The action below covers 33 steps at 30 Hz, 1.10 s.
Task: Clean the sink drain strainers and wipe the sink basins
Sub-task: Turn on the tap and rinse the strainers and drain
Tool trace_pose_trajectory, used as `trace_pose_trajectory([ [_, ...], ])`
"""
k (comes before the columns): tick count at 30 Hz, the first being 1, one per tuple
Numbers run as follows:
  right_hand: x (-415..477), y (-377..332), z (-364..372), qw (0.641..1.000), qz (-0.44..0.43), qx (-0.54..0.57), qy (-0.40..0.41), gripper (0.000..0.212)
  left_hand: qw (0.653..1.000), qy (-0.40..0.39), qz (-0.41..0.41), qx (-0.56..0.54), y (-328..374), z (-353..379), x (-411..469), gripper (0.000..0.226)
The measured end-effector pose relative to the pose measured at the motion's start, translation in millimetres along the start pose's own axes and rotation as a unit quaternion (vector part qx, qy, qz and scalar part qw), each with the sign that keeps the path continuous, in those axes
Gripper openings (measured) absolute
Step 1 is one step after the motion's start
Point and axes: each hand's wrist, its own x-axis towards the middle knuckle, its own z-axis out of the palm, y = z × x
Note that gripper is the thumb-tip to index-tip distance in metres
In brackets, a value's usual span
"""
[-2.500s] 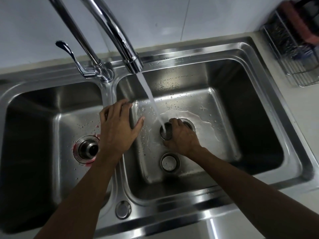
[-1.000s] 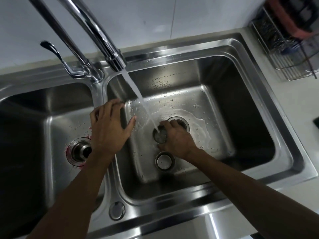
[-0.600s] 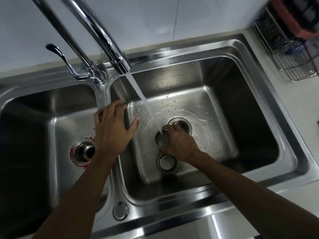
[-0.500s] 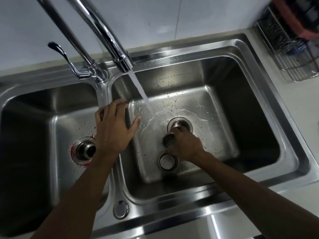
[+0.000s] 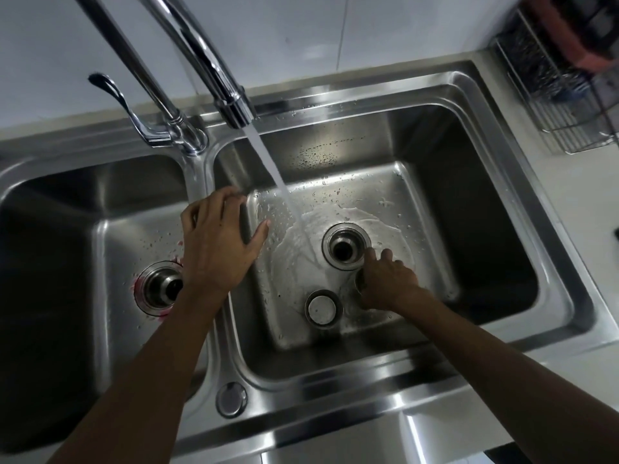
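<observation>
Head view, looking down on a double stainless-steel sink (image 5: 335, 396). The left hand (image 5: 217, 249) lies flat, fingers spread, on the ridge (image 5: 196, 182) between the basins. The right hand (image 5: 385, 283) curls round a small dark steel strainer cup (image 5: 359, 283), low in the right basin and just beside its open round drain (image 5: 345, 251). A flat round steel stopper (image 5: 323, 308) lies near. Tap water (image 5: 268, 159) runs. The task looks early: the left drain strainer (image 5: 160, 288) sits in place, ringed with red residue (image 5: 160, 315), and the basins are unwiped. Open floor lies to the right, and the walls are steep.
</observation>
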Motion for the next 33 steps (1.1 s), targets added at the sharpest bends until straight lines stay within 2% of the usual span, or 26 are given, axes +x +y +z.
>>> trace_pose_trajectory([
  [9, 3.5, 5.1, 22.7, 0.998, -0.036, 0.040, -0.039, 0.090, 1.000, 0.007, 0.006, -0.002, 1.1, 0.0, -0.4, 0.061],
  [13, -2.2, -0.5, 21.0, 0.998, -0.033, 0.030, -0.044, 0.074, 1.000, 0.009, 0.006, -0.001, 1.3, 0.6, -0.6, 0.058],
  [16, -19.2, -11.0, 3.7, 0.998, -0.057, -0.010, -0.005, 0.072, 1.000, 0.004, 0.002, -0.016, 4.4, -3.6, -1.1, 0.059],
  [19, -44.0, -37.9, -20.5, 0.983, -0.142, 0.101, 0.060, 0.060, 0.999, -0.017, -0.001, -0.050, 8.4, -15.0, -2.2, 0.058],
  [22, -64.3, -81.1, -45.7, 0.923, -0.226, 0.293, 0.104, 0.036, 0.994, 0.013, -0.037, -0.101, 2.6, -33.5, 4.2, 0.055],
  [24, -68.6, -113.0, -62.4, 0.870, -0.249, 0.417, 0.079, 0.024, 0.992, 0.056, -0.061, -0.093, -11.6, -51.4, 16.5, 0.056],
  [27, -67.9, -157.1, -89.9, 0.745, -0.270, 0.607, -0.062, 0.023, 0.992, 0.088, -0.073, -0.052, -42.9, -83.8, 46.5, 0.059],
  [28, -64.2, -170.3, -99.4, 0.709, -0.267, 0.648, -0.078, 0.025, 0.992, 0.097, -0.073, -0.039, -53.9, -94.3, 57.4, 0.058],
  [30, -54.6, -194.2, -117.8, 0.658, -0.252, 0.706, -0.073, 0.030, 0.991, 0.118, -0.066, -0.014, -72.3, -111.3, 76.7, 0.055],
  [33, -37.4, -222.7, -139.6, 0.594, -0.228, 0.769, -0.064, 0.029, 0.993, 0.103, -0.058, 0.001, -88.7, -126.4, 100.2, 0.056],
])
